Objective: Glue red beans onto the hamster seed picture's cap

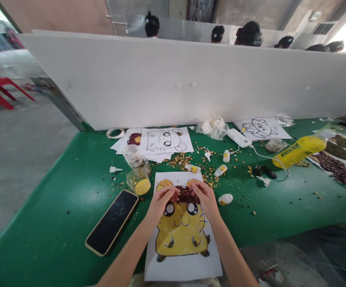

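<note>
A sheet with a yellow cartoon hamster picture point(180, 239) lies before me at the table's front edge. Its ears are filled with yellow corn-like grains, and a patch of dark red beans point(186, 194) covers the top of its head. My left hand point(161, 201) is at the left side of this patch, thumb and fingers pinched together. On the opposite side, my right hand point(203, 196) is also closed in a pinch over the beans. Whatever sits between the fingertips of either hand is too small to make out.
A phone point(112, 222) and clear jars point(138, 181) are to the left. Small glue bottles point(221, 170) and scattered grains point(181, 160) lie ahead and right. Farther right is a yellow bottle point(300, 151). A white partition point(191, 83) borders the green table point(62, 187).
</note>
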{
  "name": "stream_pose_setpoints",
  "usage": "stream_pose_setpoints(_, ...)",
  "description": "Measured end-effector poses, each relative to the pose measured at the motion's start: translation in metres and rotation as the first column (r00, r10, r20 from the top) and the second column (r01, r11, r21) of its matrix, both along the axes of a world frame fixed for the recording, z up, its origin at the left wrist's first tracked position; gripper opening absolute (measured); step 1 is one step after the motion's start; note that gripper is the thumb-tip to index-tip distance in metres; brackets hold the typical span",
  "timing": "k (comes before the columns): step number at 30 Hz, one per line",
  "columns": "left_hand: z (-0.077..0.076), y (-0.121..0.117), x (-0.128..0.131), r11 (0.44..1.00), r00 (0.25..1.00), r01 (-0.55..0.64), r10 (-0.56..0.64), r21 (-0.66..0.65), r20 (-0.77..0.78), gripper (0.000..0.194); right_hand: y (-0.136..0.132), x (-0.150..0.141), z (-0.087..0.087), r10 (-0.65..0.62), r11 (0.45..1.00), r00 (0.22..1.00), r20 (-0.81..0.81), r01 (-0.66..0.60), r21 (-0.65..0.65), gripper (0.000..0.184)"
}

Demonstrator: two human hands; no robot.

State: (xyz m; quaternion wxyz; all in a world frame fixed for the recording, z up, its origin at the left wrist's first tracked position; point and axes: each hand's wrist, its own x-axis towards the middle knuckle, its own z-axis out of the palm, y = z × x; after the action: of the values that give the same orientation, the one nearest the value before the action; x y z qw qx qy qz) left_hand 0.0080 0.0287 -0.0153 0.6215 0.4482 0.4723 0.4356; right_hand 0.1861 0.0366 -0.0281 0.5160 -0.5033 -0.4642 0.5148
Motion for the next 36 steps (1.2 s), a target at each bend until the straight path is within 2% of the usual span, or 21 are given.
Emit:
stream_pose_setpoints(6,0.0,0.001,-0.001,0.999,1.0,-0.027,0.027,0.031,-0.007,0.025,-0.003,-0.001,0.004,0.053,0.998,0.998,0.028,-0.054,0.021,0.021)
stream_pose_setpoints(8,0.001,0.001,-0.001,0.997,0.999,-0.044,0.045,0.059,-0.01,0.022,-0.005,-0.001,0.006,0.087,0.991,0.995,0.048,-0.091,0.099,0.015)
stream_pose_setpoints(11,0.001,0.001,-0.001,0.995,0.999,-0.052,0.051,0.08,0.018,0.031,-0.007,-0.002,0.009,0.128,0.951,0.988,0.087,-0.147,0.271,0.006)
stream_pose_setpoints(13,0.002,0.0,-0.001,0.997,0.999,-0.025,0.022,0.072,0.038,0.031,-0.008,-0.002,0.01,0.139,0.935,0.985,0.106,-0.166,0.313,0.004)
stream_pose_setpoints(18,0.003,-0.001,0.001,0.997,0.996,0.06,-0.062,0.038,0.064,0.025,-0.01,-0.002,0.009,0.159,0.942,0.977,0.141,-0.193,0.276,0.014)
stream_pose_setpoints(22,0.0,-0.002,0.003,0.999,0.996,0.051,-0.051,0.004,0.077,0.026,-0.012,-0.004,0.007,0.147,0.944,0.972,0.182,-0.193,0.269,0.012)
stream_pose_setpoints(25,0.001,-0.002,0.005,0.999,0.996,0.033,-0.03,-0.029,0.085,0.028,-0.015,-0.006,0.007,0.102,0.937,0.967,0.235,-0.173,0.302,0.01)
stream_pose_setpoints(28,0.002,-0.002,0.006,0.998,0.995,0.028,-0.023,-0.057,0.094,0.039,-0.018,-0.009,0.007,0.022,0.934,0.964,0.264,-0.114,0.339,0.013)
stream_pose_setpoints(30,0.002,-0.003,0.006,0.997,0.995,0.032,-0.025,-0.069,0.102,0.047,-0.019,-0.01,0.008,-0.012,0.917,0.947,0.32,-0.117,0.381,0.02)
stream_pose_setpoints(36,-0.004,-0.003,0.003,0.995,0.997,0.066,-0.063,-0.075,0.041,0.061,-0.017,-0.01,0.004,-0.037,0.826,0.824,0.565,-0.293,0.481,0.034)
